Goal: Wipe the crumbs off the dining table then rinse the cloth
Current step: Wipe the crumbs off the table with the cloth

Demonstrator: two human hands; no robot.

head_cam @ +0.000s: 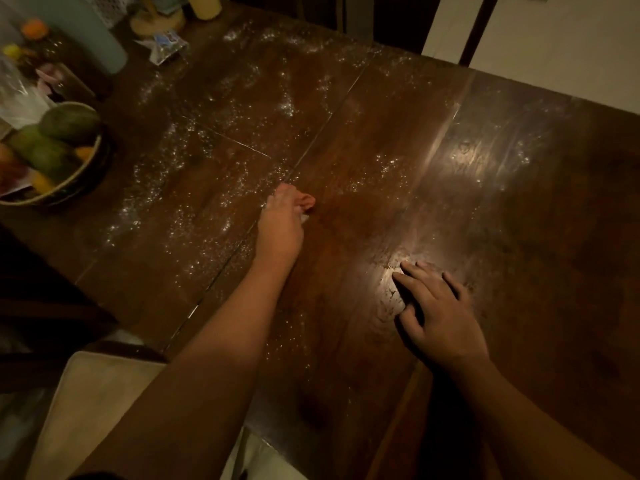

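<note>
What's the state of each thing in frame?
Table: crumbs across left and far side, few at right.
Crumbs: scattered, not yet wiped.
Cloth: bunched under left hand, barely visible.
Left hand: grips cloth on table.
Right hand: flat on table, fingers spread.
Bowl: upright, holds fruit.

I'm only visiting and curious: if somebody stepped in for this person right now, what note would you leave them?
Left hand: mid-table, fingers curled round a small pale cloth, which is mostly hidden beneath it.
Right hand: flat on the dark wooden dining table, holding nothing.
White crumbs: thick over the table's left and far parts.
Done: the near right part looks mostly wiped.
Left: wipe the remaining crumbs, then rinse the cloth.
</note>
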